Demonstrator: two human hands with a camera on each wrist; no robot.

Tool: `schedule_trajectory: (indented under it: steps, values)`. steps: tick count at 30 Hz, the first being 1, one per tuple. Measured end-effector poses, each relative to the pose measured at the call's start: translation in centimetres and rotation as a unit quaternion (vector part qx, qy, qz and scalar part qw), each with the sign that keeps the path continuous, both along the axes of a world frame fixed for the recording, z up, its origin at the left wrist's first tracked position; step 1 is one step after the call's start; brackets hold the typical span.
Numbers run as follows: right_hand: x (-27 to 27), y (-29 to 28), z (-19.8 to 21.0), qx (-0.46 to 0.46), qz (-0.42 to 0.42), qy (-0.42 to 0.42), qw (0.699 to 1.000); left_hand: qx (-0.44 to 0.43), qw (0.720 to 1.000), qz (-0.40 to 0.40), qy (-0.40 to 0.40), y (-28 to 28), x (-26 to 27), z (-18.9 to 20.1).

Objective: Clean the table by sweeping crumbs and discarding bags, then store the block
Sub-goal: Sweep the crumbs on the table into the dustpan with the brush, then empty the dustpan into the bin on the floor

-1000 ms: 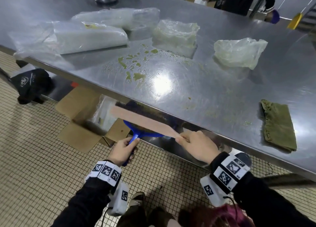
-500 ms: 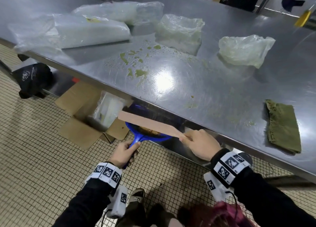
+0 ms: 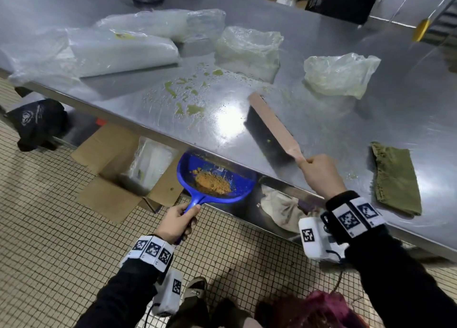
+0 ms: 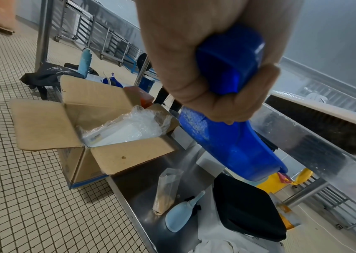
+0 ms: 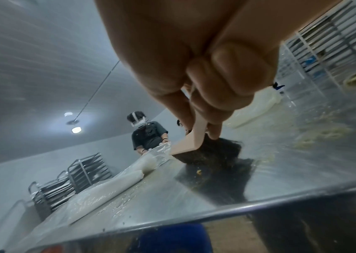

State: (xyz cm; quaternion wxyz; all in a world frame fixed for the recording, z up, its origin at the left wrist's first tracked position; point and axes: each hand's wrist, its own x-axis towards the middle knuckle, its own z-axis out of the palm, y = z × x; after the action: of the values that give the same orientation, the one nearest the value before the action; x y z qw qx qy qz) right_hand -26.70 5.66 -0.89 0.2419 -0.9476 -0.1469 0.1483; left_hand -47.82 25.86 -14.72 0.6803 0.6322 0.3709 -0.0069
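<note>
The left hand [image 3: 176,222] holds the blue dustpan [image 3: 215,179] by its handle, with the fingers [image 4: 222,109] curled fully around it. The pan is kept just below the front edge of the steel surface [image 3: 309,134], with its open mouth turned toward that edge. Inside the pan lies a small heap of orange-brown crumbs [image 3: 212,183].

The right hand [image 3: 321,175] holds the brush [image 3: 272,127] by the thin end of its pale wooden back; its fingers [image 5: 222,95] are closed around this handle. The brush lies on the surface, with the dark bristles down on the metal, and points away from the person toward the bags. In the right wrist view some small crumbs sit on the metal beside the bristles.

Green smears [image 3: 188,97] and fine specks are spread on the surface to the left of the brush. Behind them lie several clear plastic bags: a long white block in a bag [image 3: 118,53] at the left, another long bag [image 3: 173,22] behind it, a crumpled bag [image 3: 247,48] in the middle and one more crumpled bag [image 3: 338,73] at the right. A folded green cloth [image 3: 395,179] lies on the surface near the right hand. On the tiled floor under the surface stands an open cardboard box [image 4: 75,123] with plastic wrapping inside.
</note>
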Motion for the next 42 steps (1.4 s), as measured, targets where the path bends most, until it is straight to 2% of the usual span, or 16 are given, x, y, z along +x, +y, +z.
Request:
schedule_trajectory:
  steps: [4,10,15,20,27,31,35,42]
  values:
    - [-1.5,2.1,-0.4,0.027,0.044,0.048,0.998,0.000,1.000,0.012,-0.004,0.0,-0.1,0.2]
    - [-5.8,3.6,-0.9,0.005,0.148,0.111,0.983,-0.014,0.999,0.034,-0.021,-0.1,-0.7,0.6]
    - [-8.9,1.3,-1.0,-0.062,0.219,0.054,0.972,-0.008,0.999,0.050,-0.018,-0.7,-1.2,1.0]
    - [-7.8,0.3,-2.5,-0.123,0.245,-0.042,0.961,-0.015,0.998,0.054,-0.020,-1.6,-1.3,0.9]
    - [-6.9,0.0,-4.6,-0.142,0.290,-0.025,0.946,-0.030,0.998,0.057,-0.018,-2.2,-2.3,-0.3]
    - [-6.5,0.0,-4.3,-0.107,0.250,-0.022,0.962,-0.030,0.999,0.044,-0.014,-1.5,-3.1,-0.3]
    - [-7.0,0.7,-5.0,-0.103,0.235,0.026,0.966,-0.032,0.999,0.036,-0.012,-0.1,-3.8,-0.2]
    - [-11.7,4.1,-7.4,0.049,0.141,0.132,0.980,-0.035,0.999,-0.008,-0.008,4.1,-6.0,0.1]
